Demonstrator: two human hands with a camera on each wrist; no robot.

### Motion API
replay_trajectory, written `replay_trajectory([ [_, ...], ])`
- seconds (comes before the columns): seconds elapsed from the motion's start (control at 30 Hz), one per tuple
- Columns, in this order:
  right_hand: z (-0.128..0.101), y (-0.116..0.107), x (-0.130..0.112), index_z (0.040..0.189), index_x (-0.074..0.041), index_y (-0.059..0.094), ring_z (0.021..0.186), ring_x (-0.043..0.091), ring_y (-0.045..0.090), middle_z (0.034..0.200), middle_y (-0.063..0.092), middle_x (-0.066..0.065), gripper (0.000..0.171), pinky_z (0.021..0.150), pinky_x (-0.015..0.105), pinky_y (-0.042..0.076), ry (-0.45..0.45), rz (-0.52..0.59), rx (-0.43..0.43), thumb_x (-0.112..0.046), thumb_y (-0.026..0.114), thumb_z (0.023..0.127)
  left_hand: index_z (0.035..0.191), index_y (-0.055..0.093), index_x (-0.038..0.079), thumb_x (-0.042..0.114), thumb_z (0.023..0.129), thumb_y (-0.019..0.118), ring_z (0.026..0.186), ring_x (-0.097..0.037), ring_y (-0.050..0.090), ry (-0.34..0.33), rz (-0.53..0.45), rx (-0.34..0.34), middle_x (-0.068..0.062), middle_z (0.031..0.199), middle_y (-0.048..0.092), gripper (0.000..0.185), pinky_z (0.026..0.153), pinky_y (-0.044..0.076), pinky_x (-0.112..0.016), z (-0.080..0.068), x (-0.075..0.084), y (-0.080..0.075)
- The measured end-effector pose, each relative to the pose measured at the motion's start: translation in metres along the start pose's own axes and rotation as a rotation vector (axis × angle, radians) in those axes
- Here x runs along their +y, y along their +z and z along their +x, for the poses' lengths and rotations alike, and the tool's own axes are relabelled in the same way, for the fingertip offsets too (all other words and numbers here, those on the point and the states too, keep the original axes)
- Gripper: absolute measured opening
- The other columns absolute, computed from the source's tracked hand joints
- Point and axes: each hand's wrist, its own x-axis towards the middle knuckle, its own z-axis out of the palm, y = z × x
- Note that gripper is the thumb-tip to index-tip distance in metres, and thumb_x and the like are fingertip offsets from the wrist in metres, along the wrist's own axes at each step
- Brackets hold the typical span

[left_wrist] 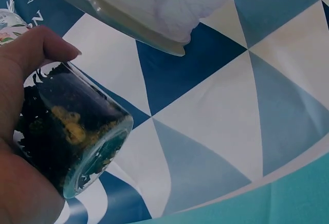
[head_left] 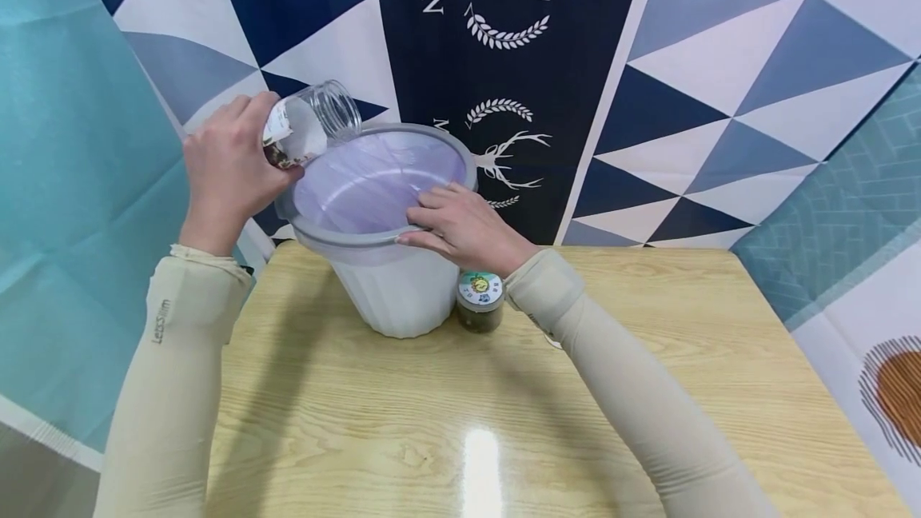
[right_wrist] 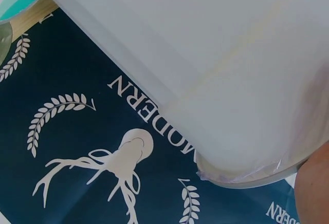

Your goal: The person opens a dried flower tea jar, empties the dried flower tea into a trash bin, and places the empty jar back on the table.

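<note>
My left hand (head_left: 233,158) grips a clear glass jar (head_left: 302,130) and holds it tipped on its side, its mouth toward the bin's far left rim. Dark dried pieces with some yellowish bits (left_wrist: 72,126) lie toward the jar's base in the left wrist view. A white trash bin (head_left: 403,294) with a grey rim leans toward me, lined with a thin purple bag (head_left: 374,182). On the near right side of that rim, my right hand (head_left: 468,226) holds on, thumb outside and fingers over the edge.
Right beside the bin's base stands a second jar (head_left: 480,302) with a printed lid, partly behind my right wrist. Bin and jar share a wooden table (head_left: 403,422). A patterned cloth (head_left: 683,102) hangs close behind the bin, and a teal cloth (head_left: 72,182) at the left.
</note>
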Motion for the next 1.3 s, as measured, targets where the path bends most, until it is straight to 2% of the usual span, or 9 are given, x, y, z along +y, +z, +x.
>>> replay_trajectory([
  [0.2,0.000,0.000,-0.001,0.079,-0.013,0.053,0.075,0.021,0.049,0.075,0.044,0.000,0.035,0.080,0.037,0.041,0.011,0.010,-0.004,-0.039,0.062,0.102,0.138,0.061,0.011,0.014,0.077,0.087,0.119,-0.045,0.061,0.055,0.062,0.053,-0.020,0.130,0.067,0.066,0.102,0.048,-0.064,0.008,0.000,0.002],
  [0.4,0.000,0.002,-0.002,0.079,-0.013,0.053,0.074,0.022,0.049,0.075,0.044,0.000,0.036,0.078,0.038,0.040,0.011,0.002,0.002,-0.039,0.062,0.102,0.131,0.063,0.009,0.006,0.073,0.087,0.110,-0.046,0.061,0.137,0.121,0.116,-0.021,0.124,0.068,0.062,0.091,0.051,-0.063,0.016,-0.003,0.002],
  [0.47,0.000,0.002,-0.002,0.079,-0.013,0.053,0.074,0.022,0.049,0.075,0.044,0.001,0.036,0.078,0.038,0.040,0.009,-0.002,0.003,-0.039,0.062,0.102,0.130,0.063,0.008,0.006,0.073,0.088,0.109,-0.046,0.062,0.156,0.134,0.131,-0.021,0.122,0.068,0.062,0.090,0.051,-0.063,0.018,-0.004,0.003],
  [0.8,-0.001,0.001,-0.002,0.080,-0.013,0.054,0.074,0.021,0.049,0.075,0.044,0.000,0.036,0.077,0.037,0.040,0.020,-0.001,0.000,-0.040,0.061,0.102,0.133,0.062,0.010,0.005,0.071,0.090,0.115,-0.045,0.061,0.187,0.191,0.129,-0.021,0.124,0.068,0.068,0.104,0.048,-0.061,0.022,-0.006,0.003],
  [1.13,0.001,0.002,-0.004,0.080,-0.013,0.054,0.073,0.021,0.049,0.074,0.044,0.000,0.036,0.076,0.036,0.039,0.009,-0.001,-0.001,-0.040,0.062,0.102,0.129,0.065,0.012,0.001,0.078,0.081,0.112,-0.043,0.062,0.246,0.242,0.178,-0.020,0.123,0.069,0.054,0.107,0.048,-0.058,0.025,-0.012,0.000],
  [1.3,0.000,0.001,-0.003,0.080,-0.013,0.055,0.073,0.020,0.048,0.075,0.044,0.000,0.035,0.076,0.036,0.039,0.019,0.005,-0.005,-0.040,0.062,0.102,0.126,0.063,0.013,-0.002,0.080,0.077,0.112,-0.042,0.062,0.300,0.276,0.186,-0.018,0.122,0.070,0.049,0.107,0.048,-0.056,0.030,-0.010,-0.002],
])
